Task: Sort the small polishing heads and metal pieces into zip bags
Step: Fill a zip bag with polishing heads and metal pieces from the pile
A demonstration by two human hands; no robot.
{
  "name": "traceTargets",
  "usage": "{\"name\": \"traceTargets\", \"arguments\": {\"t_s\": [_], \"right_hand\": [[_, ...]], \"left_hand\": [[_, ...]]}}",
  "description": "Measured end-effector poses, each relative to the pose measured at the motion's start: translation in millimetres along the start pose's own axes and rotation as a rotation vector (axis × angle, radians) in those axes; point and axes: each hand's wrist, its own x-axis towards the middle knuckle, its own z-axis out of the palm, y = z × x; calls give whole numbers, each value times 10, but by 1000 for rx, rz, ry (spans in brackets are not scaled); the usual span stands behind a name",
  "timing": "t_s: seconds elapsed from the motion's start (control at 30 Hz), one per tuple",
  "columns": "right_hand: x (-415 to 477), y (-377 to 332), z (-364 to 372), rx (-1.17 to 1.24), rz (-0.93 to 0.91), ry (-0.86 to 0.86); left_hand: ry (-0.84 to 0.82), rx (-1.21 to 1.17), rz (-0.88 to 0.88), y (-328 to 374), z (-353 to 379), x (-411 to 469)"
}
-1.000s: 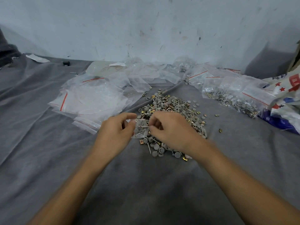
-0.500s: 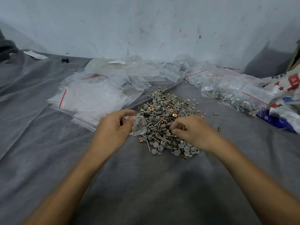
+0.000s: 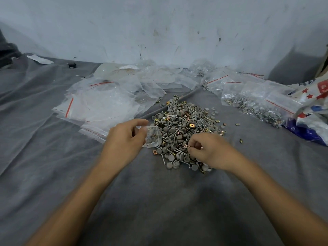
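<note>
Left hand [image 3: 124, 139] pinches crinkly clear zip bag [image 3: 153, 137].

Left hand [image 3: 124, 139] holds a small zip bag [image 3: 152, 137]; right hand [image 3: 209, 150] pinches in the pile [image 3: 182, 128].

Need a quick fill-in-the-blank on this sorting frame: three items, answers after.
1. The left hand pinches a small zip bag that holds a few ____ polishing heads.
2. The right hand works in the pile, and the filled bags lie to the pile's ____.
3. The empty bags have ____ seal lines.

Answers: grey; right; red.
</note>
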Motion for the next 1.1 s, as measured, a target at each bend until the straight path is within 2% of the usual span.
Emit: {"name": "traceTargets", "arguments": {"t_s": [0.17,0.33,0.4,0.53,0.67,0.73,0.83,0.9,1.0,1.1], "right_hand": [[7,-27,-60,230,-26,43],[51,-391,-26,456,-114,149],[126,-605,11,480,-147,174],[255,-866,107,353,-142,180],[247,-690,104,487,-36,395],[244,-558,129,393,13,388],[270,-554,254,190,-65,106],[298,-616,377,55,-156,-2],[353,-690,474,-170,-199,55],[364,-718,480,-263,-239,82]], "left_hand": [[-1,8,0,-15,2,1],[-3,4,-6,-31,14,11],[-5,-3,-7,-32,19,11],[-4,-19,-6,-34,13,-1],[19,-51,-1,-59,-13,31],[30,-81,-2,-65,-18,51],[32,-64,-1,-73,-19,57],[34,-51,1,-80,-19,50],[46,-55,-1,-85,-26,57],[46,-58,-9,-85,-33,72]]}}
